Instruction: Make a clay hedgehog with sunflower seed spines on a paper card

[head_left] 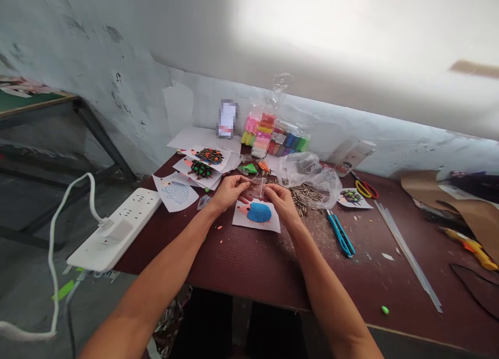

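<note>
Between my two hands I hold a small clear plastic bag, pinched at its two sides. My left hand has its thumb and fingers closed on the left side, and my right hand grips the right side. Just below the bag lies a white card bearing a hedgehog with a blue clay body and a pink snout. To the right of my right hand is a heap of striped seeds, partly under a crumpled clear plastic bag.
Hedgehog cards and a blue-drawn card lie left. Packs of coloured clay stand against the wall. Rightward are a teal cutter, scissors, glue sticks and a yellow glue gun. A power strip sits at the left edge.
</note>
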Action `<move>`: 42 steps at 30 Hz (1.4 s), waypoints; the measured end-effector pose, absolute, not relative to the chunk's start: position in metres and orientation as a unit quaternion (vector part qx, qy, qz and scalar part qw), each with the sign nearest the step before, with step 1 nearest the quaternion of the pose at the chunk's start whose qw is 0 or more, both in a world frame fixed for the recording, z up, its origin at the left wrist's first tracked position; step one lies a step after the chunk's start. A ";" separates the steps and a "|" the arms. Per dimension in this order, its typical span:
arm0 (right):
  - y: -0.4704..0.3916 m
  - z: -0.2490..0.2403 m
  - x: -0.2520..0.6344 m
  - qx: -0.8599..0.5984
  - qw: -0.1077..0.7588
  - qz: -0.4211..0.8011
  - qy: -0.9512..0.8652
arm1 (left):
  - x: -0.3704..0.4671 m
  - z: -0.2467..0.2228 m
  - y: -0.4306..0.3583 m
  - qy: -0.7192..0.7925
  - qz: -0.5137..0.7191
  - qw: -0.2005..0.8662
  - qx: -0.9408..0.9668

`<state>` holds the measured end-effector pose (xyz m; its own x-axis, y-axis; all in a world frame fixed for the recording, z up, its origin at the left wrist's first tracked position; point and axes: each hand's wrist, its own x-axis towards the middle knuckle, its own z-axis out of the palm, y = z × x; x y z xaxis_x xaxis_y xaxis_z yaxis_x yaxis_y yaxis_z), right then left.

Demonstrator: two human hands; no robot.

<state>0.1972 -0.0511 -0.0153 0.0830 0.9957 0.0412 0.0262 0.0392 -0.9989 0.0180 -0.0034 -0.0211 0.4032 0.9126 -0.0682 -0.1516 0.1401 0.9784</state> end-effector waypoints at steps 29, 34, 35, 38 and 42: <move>-0.053 -0.017 0.194 -0.512 0.546 0.459 -0.479 | 0.013 -0.017 -0.005 0.334 0.415 0.696 0.481; -0.054 -0.018 0.192 -0.499 0.530 0.493 -0.476 | 0.012 -0.019 -0.004 0.313 0.416 0.702 0.486; -0.054 -0.017 0.192 -0.497 0.527 0.494 -0.480 | 0.012 -0.020 -0.004 0.312 0.417 0.702 0.486; -0.055 -0.016 0.192 -0.497 0.533 0.485 -0.483 | 0.014 -0.021 -0.005 0.297 0.432 0.697 0.490; -0.055 -0.015 0.192 -0.500 0.523 0.482 -0.495 | 0.017 -0.023 -0.006 0.271 0.431 0.693 0.511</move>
<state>0.1918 -0.0546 -0.0154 0.0463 0.9983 0.0359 -0.0097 0.0364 -0.9993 0.0167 -0.0056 -0.0228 0.4817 0.8739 0.0656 -0.3212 0.1064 0.9410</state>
